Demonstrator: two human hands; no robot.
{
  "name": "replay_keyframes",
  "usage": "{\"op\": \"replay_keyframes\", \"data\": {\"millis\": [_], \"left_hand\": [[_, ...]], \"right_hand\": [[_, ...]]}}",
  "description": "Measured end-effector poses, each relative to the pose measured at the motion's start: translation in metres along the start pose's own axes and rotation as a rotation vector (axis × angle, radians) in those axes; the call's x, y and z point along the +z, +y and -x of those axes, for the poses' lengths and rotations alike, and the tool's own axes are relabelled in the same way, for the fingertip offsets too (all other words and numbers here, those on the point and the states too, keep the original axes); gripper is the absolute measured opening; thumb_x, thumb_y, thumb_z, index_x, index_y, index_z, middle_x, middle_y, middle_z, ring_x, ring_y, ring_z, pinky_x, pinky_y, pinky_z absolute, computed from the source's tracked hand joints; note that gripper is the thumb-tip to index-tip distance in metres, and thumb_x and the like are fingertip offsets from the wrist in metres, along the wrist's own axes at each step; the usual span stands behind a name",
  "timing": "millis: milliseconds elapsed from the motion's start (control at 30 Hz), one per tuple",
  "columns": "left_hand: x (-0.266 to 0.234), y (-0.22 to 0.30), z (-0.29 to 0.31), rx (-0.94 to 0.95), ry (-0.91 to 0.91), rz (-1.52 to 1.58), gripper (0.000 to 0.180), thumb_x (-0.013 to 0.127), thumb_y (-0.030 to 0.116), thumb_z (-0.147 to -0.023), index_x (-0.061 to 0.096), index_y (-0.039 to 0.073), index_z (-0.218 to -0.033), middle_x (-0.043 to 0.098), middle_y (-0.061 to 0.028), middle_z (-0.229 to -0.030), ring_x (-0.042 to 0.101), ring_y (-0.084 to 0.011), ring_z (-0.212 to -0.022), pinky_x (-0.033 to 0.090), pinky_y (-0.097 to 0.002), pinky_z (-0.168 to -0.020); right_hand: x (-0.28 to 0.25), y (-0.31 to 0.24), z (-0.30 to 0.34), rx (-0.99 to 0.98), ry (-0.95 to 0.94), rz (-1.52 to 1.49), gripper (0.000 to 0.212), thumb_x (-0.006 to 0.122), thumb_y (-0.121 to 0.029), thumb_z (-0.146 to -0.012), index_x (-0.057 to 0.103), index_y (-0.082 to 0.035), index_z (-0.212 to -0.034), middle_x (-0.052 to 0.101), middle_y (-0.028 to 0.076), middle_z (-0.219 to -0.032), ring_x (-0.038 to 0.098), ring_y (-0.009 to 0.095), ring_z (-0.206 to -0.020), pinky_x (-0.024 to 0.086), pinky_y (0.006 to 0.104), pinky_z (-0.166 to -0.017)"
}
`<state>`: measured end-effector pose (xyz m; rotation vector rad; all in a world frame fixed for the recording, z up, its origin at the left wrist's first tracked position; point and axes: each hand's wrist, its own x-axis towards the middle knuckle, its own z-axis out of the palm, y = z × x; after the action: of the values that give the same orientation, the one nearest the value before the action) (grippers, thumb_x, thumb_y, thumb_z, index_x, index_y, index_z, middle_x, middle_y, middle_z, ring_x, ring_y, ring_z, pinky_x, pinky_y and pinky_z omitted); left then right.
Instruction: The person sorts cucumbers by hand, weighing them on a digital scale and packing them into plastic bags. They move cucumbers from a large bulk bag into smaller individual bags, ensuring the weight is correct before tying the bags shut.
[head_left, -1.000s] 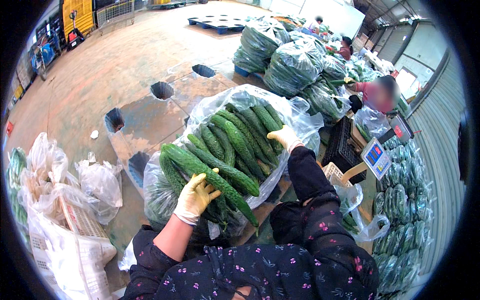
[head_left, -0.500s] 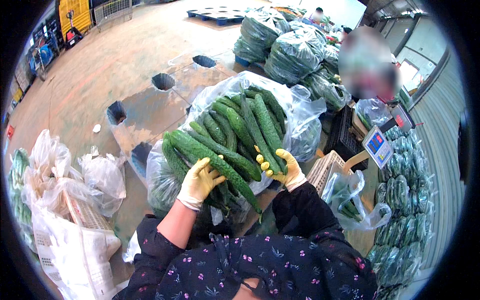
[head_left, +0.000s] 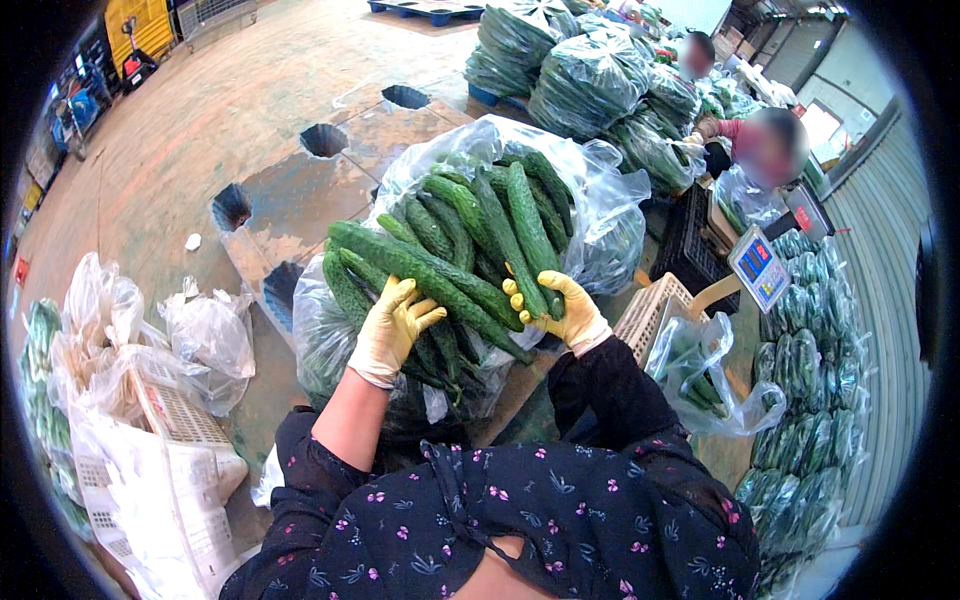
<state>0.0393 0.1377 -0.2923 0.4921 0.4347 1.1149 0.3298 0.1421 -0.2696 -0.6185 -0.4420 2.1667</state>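
A large clear plastic bag (head_left: 618,205), its mouth spread wide, holds a heap of long dark green cucumbers (head_left: 465,215) in front of me. One long cucumber (head_left: 430,268) lies slantwise across the near side of the heap. Just below it is my left hand (head_left: 397,328), in a pale yellow glove, fingers apart and their tips at the cucumber's near side. My right hand (head_left: 568,312), gloved alike, curls its thumb and fingers round the near end of a cucumber (head_left: 528,235) on the right. Its palm side is partly hidden.
White crates (head_left: 190,420) with crumpled plastic bags stand at left. At right are a scale display (head_left: 760,268), a cream crate (head_left: 652,315), an open bag of cucumbers (head_left: 705,385) and stacked bagged vegetables (head_left: 800,400). Large filled bags (head_left: 590,90) and co-workers are beyond. A holed pallet (head_left: 300,215) lies behind.
The long slanting cucumber has shifted away from me onto the heap, its near tip now higher. My left hand has moved slightly left and its fingers have loosened; my right hand stays about the same.
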Motion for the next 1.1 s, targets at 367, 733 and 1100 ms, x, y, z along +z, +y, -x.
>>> {"op": "replay_keyframes", "data": {"millis": [367,733,1100], "left_hand": [[0.004,0.000,0.001,0.066,0.099,-0.191,0.081,0.065,0.028,-0.083,0.020,0.004,-0.145,0.026,-0.0127,-0.145,0.043,-0.0297,-0.121,0.039,-0.0437,-0.100],[0.006,0.004,0.009,0.112,0.122,-0.179,0.071,0.065,0.023,-0.083,0.029,0.005,-0.141,0.033,-0.0101,-0.136,0.043,-0.0269,-0.116,0.041,-0.0456,-0.098],[0.018,0.001,0.006,0.111,0.108,-0.262,0.075,0.063,0.031,-0.086,0.024,0.003,-0.143,0.032,-0.0109,-0.141,0.043,-0.0272,-0.120,0.040,-0.0428,-0.098]], "right_hand": [[0.006,-0.020,-0.031,-0.474,0.456,1.119,0.068,0.070,-0.006,-0.065,0.048,0.003,-0.128,0.062,0.009,-0.108,0.056,0.017,-0.097,0.043,0.0273,-0.088],[0.055,0.003,-0.009,-0.258,0.327,0.944,0.060,0.069,-0.008,-0.077,0.045,-0.003,-0.132,0.063,0.004,-0.091,0.055,0.010,-0.061,0.045,0.0236,-0.054],[0.073,0.047,0.011,-0.419,0.225,1.222,0.073,0.072,-0.006,-0.072,0.041,-0.006,-0.138,0.046,0.011,-0.138,0.045,0.017,-0.124,0.033,0.0278,-0.104]]}}
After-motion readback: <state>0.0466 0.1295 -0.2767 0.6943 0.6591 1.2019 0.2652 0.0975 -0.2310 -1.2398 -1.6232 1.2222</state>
